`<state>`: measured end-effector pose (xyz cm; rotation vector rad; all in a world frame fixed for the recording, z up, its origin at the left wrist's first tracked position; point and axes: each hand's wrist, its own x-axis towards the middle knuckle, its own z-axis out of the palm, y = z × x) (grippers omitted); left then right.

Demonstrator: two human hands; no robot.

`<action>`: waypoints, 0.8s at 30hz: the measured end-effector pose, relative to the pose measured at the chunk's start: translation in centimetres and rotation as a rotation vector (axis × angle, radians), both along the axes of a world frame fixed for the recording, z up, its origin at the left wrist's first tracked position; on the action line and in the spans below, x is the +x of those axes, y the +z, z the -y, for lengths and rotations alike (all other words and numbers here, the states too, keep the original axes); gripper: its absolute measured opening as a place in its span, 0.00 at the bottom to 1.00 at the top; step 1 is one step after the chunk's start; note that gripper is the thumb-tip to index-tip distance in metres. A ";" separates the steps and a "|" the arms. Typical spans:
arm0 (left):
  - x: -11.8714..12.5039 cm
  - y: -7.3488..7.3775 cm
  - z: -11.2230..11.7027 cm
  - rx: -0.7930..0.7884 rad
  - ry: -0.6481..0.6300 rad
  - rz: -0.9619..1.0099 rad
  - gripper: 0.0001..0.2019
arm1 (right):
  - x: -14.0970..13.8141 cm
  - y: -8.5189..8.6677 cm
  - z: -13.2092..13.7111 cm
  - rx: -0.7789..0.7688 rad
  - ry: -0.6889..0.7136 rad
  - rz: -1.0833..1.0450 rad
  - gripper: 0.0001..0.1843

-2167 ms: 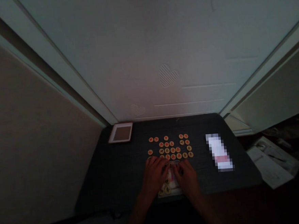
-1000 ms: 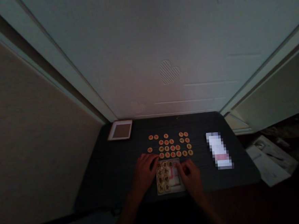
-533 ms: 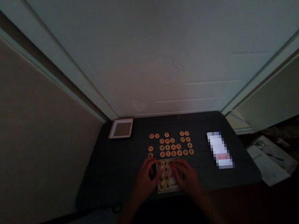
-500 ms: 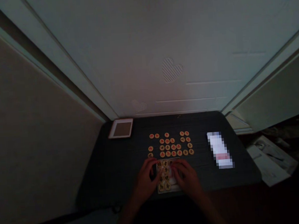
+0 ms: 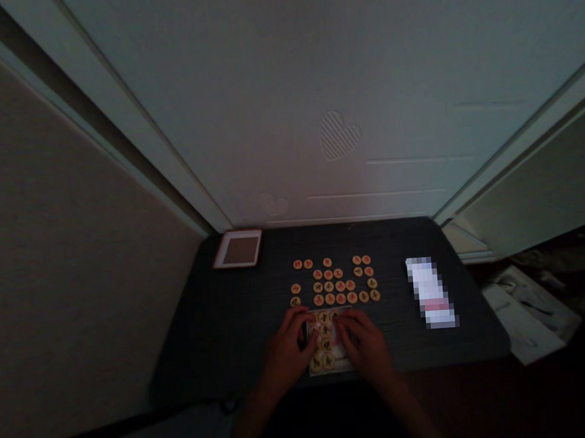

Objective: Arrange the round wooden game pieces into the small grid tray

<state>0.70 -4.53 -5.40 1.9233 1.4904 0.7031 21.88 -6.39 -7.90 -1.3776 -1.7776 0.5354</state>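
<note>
The shallow pale square tray (image 5: 338,353) lies flat at the near edge of the dark wood-grain table (image 5: 220,331), directly between the two hands and touching both; the left hand (image 5: 283,354) sits against its left side with fingers curled toward the far-left corner, and the right hand (image 5: 369,348) lies over its right part, fingers reaching in from the far-right corner; neither hand is clearly the nearer. Inside the tray, round tan wooden discs with dark marks (image 5: 325,343) stand in columns running away from the person, filling the left side; round tan wooden discs with red marks (image 5: 340,286) lie loose in rows just beyond the tray's far edge. The light is very dim and the fingertips merge with the tray; whether either hand pinches a disc or merely rests there, I cannot tell; the right hand hides the tray's right side. Well apart to the far left lies a white-rimmed square lid with a brown inside (image 5: 238,249); to the right, a blurred white and red oblong (image 5: 430,293).
</note>
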 end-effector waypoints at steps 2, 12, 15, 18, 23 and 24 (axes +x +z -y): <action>0.1 0.2 0.0 0.005 0.003 -0.013 0.11 | 0.0 0.0 0.0 -0.007 0.002 0.004 0.14; -0.2 0.1 -0.1 0.009 0.010 0.062 0.13 | -0.1 -0.2 0.1 -0.040 -0.014 0.035 0.13; -0.4 0.3 -0.1 0.023 -0.002 0.072 0.13 | 0.0 0.0 0.1 -0.030 -0.006 0.013 0.13; -0.4 0.4 0.0 0.017 -0.007 0.074 0.14 | 0.3 0.2 0.3 -0.023 -0.007 -0.029 0.13; -0.4 0.2 0.1 -0.004 -0.016 0.049 0.12 | 0.7 0.3 0.7 -0.034 -0.041 -0.109 0.12; -0.4 0.3 0.1 -0.006 -0.024 0.037 0.12 | 0.8 0.3 0.7 -0.040 -0.046 -0.120 0.12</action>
